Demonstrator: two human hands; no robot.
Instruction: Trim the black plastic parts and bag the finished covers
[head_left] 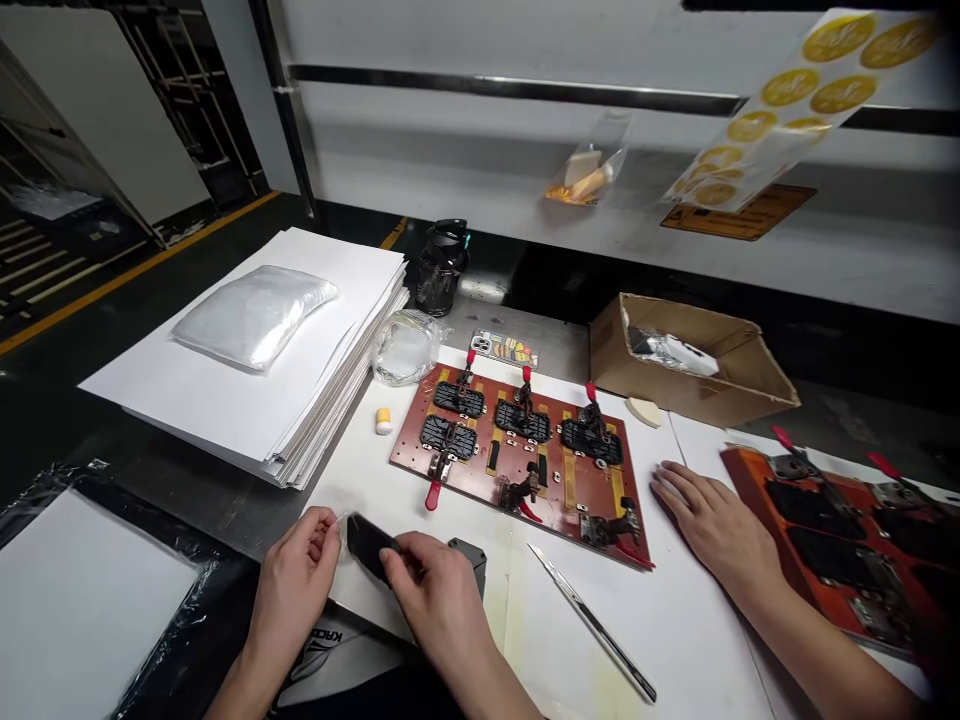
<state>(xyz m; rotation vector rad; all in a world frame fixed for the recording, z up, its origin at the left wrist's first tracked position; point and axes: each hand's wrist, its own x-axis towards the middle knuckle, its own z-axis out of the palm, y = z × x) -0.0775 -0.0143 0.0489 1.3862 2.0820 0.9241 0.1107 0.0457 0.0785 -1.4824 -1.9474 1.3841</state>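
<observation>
My left hand is closed in a pinch on the edge of a clear plastic wrap at the table's front edge. My right hand is closed on a small flat black part whose left end sits in that wrap. Just behind my right hand stands a dark grey block. Beyond it lies a red-brown jig board with black parts clamped under red-handled toggle clamps.
Another person's hand rests flat, right of the jig, beside an orange jig board. A thin metal blade tool lies on the white mat. A stack of white sheets bears a plastic bag. A cardboard box stands behind.
</observation>
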